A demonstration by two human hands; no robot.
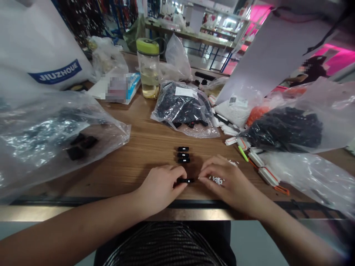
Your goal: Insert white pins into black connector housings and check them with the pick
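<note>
My left hand (162, 186) pinches a small black plastic part (189, 181) just above the wooden table near its front edge. One white dot shows on that part. A little to the right, my right hand (230, 181) has thumb and forefinger pressed together; anything between them is too small to make out. Beneath and beside the right fingers lies a loose pile of tiny white pieces (217, 180). Beyond the hands, three similar black parts, a far one (183, 149), a middle one (183, 155) and a near one (183, 160), lie in a column, each with white dots.
A clear bag of black parts (183, 105) lies ahead, behind it a green-lidded bottle (148, 70). Plastic bags (55, 136) cover the left side. On the right are more bags (288, 127), a yellow-green pen (243, 153) and white-and-orange pieces (268, 176). A person (307, 72) is far right.
</note>
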